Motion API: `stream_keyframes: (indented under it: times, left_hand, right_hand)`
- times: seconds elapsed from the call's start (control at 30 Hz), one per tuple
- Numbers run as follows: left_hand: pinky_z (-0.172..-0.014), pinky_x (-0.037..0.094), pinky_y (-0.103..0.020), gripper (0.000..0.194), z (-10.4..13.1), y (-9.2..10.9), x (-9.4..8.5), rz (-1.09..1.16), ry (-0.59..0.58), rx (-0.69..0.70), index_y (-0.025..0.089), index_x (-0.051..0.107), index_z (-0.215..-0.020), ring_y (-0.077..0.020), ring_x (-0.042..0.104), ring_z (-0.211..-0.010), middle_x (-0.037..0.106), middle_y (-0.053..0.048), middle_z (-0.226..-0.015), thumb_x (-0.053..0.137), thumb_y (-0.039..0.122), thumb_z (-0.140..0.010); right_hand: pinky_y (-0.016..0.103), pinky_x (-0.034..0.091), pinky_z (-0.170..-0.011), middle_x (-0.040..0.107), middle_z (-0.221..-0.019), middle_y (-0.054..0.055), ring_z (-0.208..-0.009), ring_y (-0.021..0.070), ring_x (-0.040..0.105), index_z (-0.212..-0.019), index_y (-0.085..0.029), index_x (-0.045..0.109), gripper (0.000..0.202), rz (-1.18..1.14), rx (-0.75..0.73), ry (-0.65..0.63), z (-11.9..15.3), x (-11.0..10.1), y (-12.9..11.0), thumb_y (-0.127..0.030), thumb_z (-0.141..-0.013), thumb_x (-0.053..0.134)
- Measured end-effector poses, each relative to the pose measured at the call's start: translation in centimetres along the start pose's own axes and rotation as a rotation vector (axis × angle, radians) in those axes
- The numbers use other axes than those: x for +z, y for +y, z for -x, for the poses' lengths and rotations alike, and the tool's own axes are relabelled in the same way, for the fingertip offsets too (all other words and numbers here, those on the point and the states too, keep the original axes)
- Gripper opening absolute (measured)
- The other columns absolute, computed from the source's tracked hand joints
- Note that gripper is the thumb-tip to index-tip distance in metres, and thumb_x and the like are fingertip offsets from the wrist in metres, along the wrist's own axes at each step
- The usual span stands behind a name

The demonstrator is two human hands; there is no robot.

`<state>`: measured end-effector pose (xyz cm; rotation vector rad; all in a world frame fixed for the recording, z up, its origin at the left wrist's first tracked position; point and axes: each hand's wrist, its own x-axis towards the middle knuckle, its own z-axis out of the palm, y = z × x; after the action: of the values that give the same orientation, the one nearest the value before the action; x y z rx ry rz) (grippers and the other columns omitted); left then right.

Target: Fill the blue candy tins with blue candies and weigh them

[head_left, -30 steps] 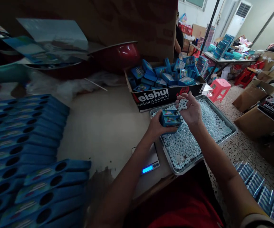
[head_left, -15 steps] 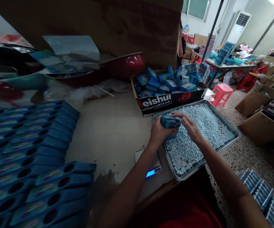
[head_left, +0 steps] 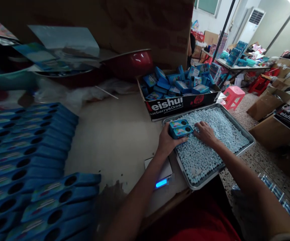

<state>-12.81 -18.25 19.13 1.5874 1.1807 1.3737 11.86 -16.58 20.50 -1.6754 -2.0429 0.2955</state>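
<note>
My left hand (head_left: 168, 140) is closed around two small blue boxes (head_left: 180, 128) held side by side, with dark round holes facing up. They are above the left side of a metal tray (head_left: 245, 147) of small pale-blue pellets (head_left: 210, 152). Right beside the boxes, my right hand (head_left: 205, 134) is closed with bent fingers, its tips down at the pellets. Whatever those fingers hold is hidden. Below my left forearm is a small scale (head_left: 167, 168) with a lit blue display.
Rows of blue boxes with round holes (head_left: 29, 150) fill the table's left. Behind the tray, a black-printed carton (head_left: 185, 103) holds jumbled blue boxes. A red bowl (head_left: 134, 63) sits against a large cardboard box (head_left: 145, 30). A pink stool (head_left: 234, 95) stands on the floor.
The boxes in my left hand have turned so their holes show upward. My right hand has moved from beside the boxes down to the pellets. The view has shifted slightly.
</note>
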Motion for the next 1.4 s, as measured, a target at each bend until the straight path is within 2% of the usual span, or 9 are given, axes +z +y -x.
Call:
stream_keyframes:
  times: [0.1,0.17,0.27,0.4,0.57,0.73,1.13,1.27,1.4]
  left_hand:
    - [-0.110,0.058,-0.050,0.081,0.2,0.4,-1.0,-0.066,0.006,0.026,0.025,0.061,-0.119,-0.0353,0.073,-0.120,0.073,-0.007,-0.120,0.106,0.045,-0.055]
    - [-0.112,0.057,-0.053,0.080,0.2,0.5,-1.5,-0.112,-0.002,0.035,0.025,0.060,-0.119,-0.0362,0.073,-0.121,0.073,-0.007,-0.121,0.105,0.043,-0.056]
    - [-0.114,0.055,-0.056,0.078,-0.2,0.4,-1.5,-0.203,0.005,0.016,0.025,0.060,-0.115,-0.0385,0.071,-0.123,0.071,-0.007,-0.118,0.105,0.039,-0.054]
    - [-0.109,0.057,-0.052,0.078,-0.6,0.9,-0.8,-0.273,0.010,-0.018,0.025,0.059,-0.111,-0.0383,0.071,-0.119,0.070,-0.006,-0.114,0.106,0.040,-0.050]
    - [-0.102,0.059,-0.049,0.070,-0.6,1.8,-0.7,-0.317,-0.036,-0.028,0.024,0.059,-0.106,-0.0357,0.072,-0.111,0.070,-0.004,-0.108,0.103,0.044,-0.055]
    - [-0.099,0.058,-0.046,0.071,-0.4,1.6,-0.4,-0.305,-0.026,-0.028,0.025,0.061,-0.108,-0.0342,0.072,-0.110,0.069,-0.002,-0.105,0.104,0.042,-0.055]
    - [-0.093,0.060,-0.043,0.077,-0.8,1.1,-0.4,-0.155,-0.073,-0.088,0.023,0.065,-0.113,-0.0318,0.072,-0.103,0.073,-0.002,-0.104,0.105,0.047,-0.051]
    - [-0.101,0.061,-0.046,0.082,-0.9,0.8,-0.1,-0.062,-0.049,-0.078,0.023,0.064,-0.116,-0.0323,0.073,-0.112,0.074,-0.003,-0.112,0.106,0.043,-0.049]
    - [-0.106,0.063,-0.048,0.090,-0.2,0.7,0.4,0.202,-0.078,-0.133,0.023,0.063,-0.122,-0.0336,0.076,-0.119,0.078,-0.007,-0.125,0.109,0.043,-0.047]
  right_hand:
    - [0.031,0.052,-0.076,0.066,-0.081,0.003,-0.085,0.0236,0.063,-0.082,-0.024,0.066,0.020,-0.607,0.357,0.178,-1.7,-0.2,0.0,-0.031,-0.078,0.084]
    - [0.027,0.043,-0.058,0.055,-0.067,-0.002,-0.065,0.0178,0.053,-0.077,-0.025,0.058,0.027,-0.868,0.495,0.213,-2.5,-0.8,0.0,-0.043,-0.081,0.078]
    - [0.024,0.034,-0.048,0.061,-0.071,-0.001,-0.057,0.0133,0.047,-0.081,-0.025,0.056,0.030,-1.175,0.483,0.158,-3.0,-2.0,-1.3,-0.052,-0.087,0.068]
    - [0.023,0.044,-0.052,0.070,-0.083,0.000,-0.066,0.0141,0.060,-0.086,-0.025,0.060,0.026,-1.810,0.345,0.101,-2.8,-2.4,-5.3,-0.044,-0.088,0.077]
    - [0.025,0.046,-0.056,0.064,-0.077,-0.003,-0.065,0.0126,0.056,-0.079,-0.025,0.062,0.037,-1.648,0.215,0.240,-2.9,-1.0,-9.6,-0.049,-0.090,0.088]
    - [0.022,0.044,-0.054,0.057,-0.072,-0.004,-0.062,0.0097,0.052,-0.077,-0.025,0.061,0.043,-1.609,0.185,0.228,-3.9,-0.5,-10.7,-0.056,-0.097,0.083]
    - [0.031,0.058,-0.073,0.064,-0.073,0.001,-0.073,0.0175,0.062,-0.076,-0.027,0.064,0.051,-1.605,0.199,0.015,-4.1,-2.8,-10.6,-0.069,-0.105,0.061]
    - [0.033,0.060,-0.092,0.071,-0.081,0.001,-0.085,0.0162,0.068,-0.074,-0.025,0.067,0.051,-1.655,0.160,0.120,-3.8,-3.5,-9.7,-0.065,-0.106,0.065]
    - [0.033,0.057,-0.085,0.069,-0.081,0.000,-0.084,0.0171,0.066,-0.075,-0.025,0.068,0.047,-1.473,0.220,0.283,-3.0,-3.0,-5.5,-0.065,-0.097,0.076]
